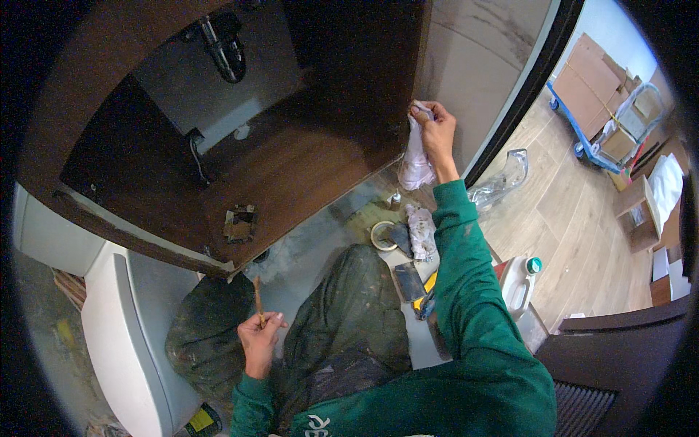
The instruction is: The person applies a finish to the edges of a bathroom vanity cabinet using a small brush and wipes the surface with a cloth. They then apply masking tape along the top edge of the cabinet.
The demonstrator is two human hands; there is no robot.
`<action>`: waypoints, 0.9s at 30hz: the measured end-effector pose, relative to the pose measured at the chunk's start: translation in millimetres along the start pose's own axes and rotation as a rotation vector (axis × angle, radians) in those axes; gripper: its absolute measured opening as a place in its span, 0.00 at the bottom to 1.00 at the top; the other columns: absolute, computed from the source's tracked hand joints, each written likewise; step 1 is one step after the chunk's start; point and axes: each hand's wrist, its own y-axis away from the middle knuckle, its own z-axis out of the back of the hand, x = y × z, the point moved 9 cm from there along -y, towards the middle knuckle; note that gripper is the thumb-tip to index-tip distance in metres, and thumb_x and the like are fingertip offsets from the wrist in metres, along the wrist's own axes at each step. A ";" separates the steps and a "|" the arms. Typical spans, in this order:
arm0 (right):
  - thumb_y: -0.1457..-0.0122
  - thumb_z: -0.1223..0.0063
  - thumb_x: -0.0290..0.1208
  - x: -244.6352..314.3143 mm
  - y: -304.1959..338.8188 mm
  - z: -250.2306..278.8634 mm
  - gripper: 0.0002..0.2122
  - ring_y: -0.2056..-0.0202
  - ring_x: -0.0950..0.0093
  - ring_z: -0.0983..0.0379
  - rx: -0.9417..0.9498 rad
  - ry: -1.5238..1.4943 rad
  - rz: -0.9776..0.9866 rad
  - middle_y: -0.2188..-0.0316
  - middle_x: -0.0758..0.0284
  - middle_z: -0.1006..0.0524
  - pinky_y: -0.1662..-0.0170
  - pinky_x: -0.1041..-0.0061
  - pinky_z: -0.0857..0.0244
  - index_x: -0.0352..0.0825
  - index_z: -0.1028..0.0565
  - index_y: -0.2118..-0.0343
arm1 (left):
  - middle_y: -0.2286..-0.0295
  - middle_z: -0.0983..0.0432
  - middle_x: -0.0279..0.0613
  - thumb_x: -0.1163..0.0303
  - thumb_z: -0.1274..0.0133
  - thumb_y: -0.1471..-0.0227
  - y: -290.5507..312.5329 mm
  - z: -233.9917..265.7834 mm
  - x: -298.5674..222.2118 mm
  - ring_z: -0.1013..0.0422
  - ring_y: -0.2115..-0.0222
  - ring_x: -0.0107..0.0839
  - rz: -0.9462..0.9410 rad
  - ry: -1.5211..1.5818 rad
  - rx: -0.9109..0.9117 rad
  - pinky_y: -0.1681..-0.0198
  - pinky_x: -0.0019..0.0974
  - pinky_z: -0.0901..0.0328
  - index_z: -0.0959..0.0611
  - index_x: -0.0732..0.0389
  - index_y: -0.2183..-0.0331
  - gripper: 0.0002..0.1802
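Note:
My right hand [437, 131] is closed on a pale pinkish-white rag [416, 162], held up at the right front edge of a dark wooden cabinet [313, 186]. The rag hangs down from my fingers. Lower left, my left hand [258, 344] pinches a thin brown stick [258, 297] that points upward; its exact kind is too small to tell. Between my knees and the cabinet lie a roll of tape [383, 236], a small bottle [394, 201] and a second, stained rag [421, 231]. A dark phone-like slab [409, 282] rests beside a yellow-and-black tool [428, 293].
A chrome drain pipe [222, 49] hangs inside the open cabinet. The white toilet [120, 335] stands close on my left. To my right are a white jug with a green cap [518, 285], clear plastic wrap [502, 182] and a blue cart [582, 138] carrying cardboard.

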 end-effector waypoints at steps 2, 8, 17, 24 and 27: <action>0.47 0.38 0.24 -19.0 9.6 6.0 0.08 0.68 0.78 0.26 -0.034 0.130 -0.068 0.70 0.64 0.18 0.62 0.77 0.33 0.27 0.20 0.65 | 0.78 0.21 0.35 0.72 0.40 0.48 1.6 -2.0 -1.1 0.44 0.86 0.12 -0.013 -0.021 0.003 0.83 0.23 0.50 0.16 0.67 0.71 0.07; 0.48 0.37 0.24 -68.8 37.9 12.6 0.08 0.67 0.79 0.25 -0.024 0.140 -0.296 0.69 0.63 0.18 0.60 0.77 0.32 0.28 0.20 0.65 | 0.78 0.20 0.35 0.70 0.39 0.48 9.9 -0.6 -5.2 0.42 0.85 0.14 -0.055 -0.101 0.024 0.82 0.24 0.47 0.16 0.67 0.70 0.09; 0.45 0.39 0.24 116.4 -61.0 -16.8 0.09 0.68 0.80 0.27 -0.005 0.060 0.145 0.69 0.67 0.19 0.62 0.80 0.34 0.27 0.20 0.62 | 0.78 0.20 0.34 0.69 0.39 0.48 8.5 0.1 -8.5 0.40 0.84 0.14 -0.045 -0.091 0.028 0.80 0.25 0.45 0.16 0.67 0.72 0.09; 0.48 0.37 0.25 81.6 -40.4 -9.4 0.09 0.69 0.79 0.26 -0.001 0.156 -0.021 0.71 0.65 0.18 0.63 0.78 0.32 0.27 0.19 0.65 | 0.78 0.21 0.36 0.72 0.40 0.49 8.4 2.0 -4.7 0.32 0.79 0.18 -0.042 -0.067 0.025 0.75 0.25 0.40 0.16 0.69 0.72 0.08; 0.48 0.38 0.26 52.6 -22.9 -9.2 0.09 0.70 0.79 0.26 0.010 0.037 -0.095 0.71 0.64 0.18 0.64 0.78 0.33 0.26 0.19 0.65 | 0.78 0.21 0.37 0.72 0.39 0.49 10.8 2.9 -3.2 0.30 0.78 0.19 -0.046 -0.045 0.028 0.74 0.25 0.40 0.16 0.69 0.72 0.08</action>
